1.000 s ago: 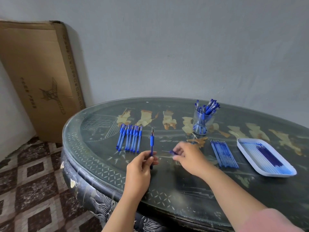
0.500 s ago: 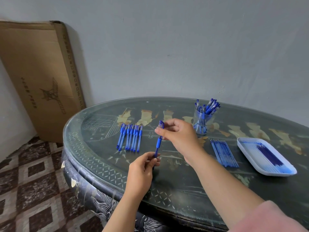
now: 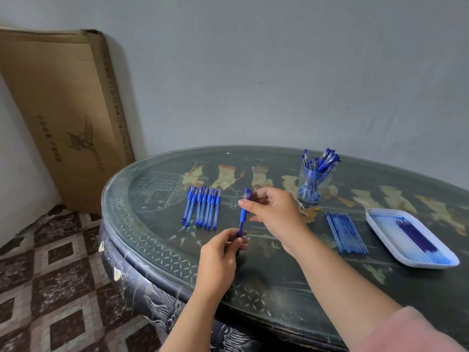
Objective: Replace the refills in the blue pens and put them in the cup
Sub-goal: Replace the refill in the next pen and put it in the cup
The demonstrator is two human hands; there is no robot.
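While my left hand [image 3: 220, 252] pinches the lower end of a blue pen [image 3: 243, 217], thumb and fingers curled round the barrel, my right hand [image 3: 274, 212] grips the same pen near its top, thumb and forefinger closed on it. The pen stands nearly upright, leaning slightly right at the top, and I hold it off the table [image 3: 152, 262] between both hands, over the near side.

Just past it to the left, a row of pens [image 3: 203, 208] lies side by side on the glass top. To the right of my right hand, a bundle of refills [image 3: 345, 231] lies flat. Just beside it, further right, a white tray [image 3: 429, 265] holds more refills, some pale and some dark blue.

Farther back, behind my right hand, a clear cup [image 3: 311, 186] stands upright, full of blue pens and well apart from the pen I hold.

Beyond the table on the left, a flat cardboard box [image 3: 63, 110] leans against the grey wall, with a tiled floor [image 3: 50, 288] below it.
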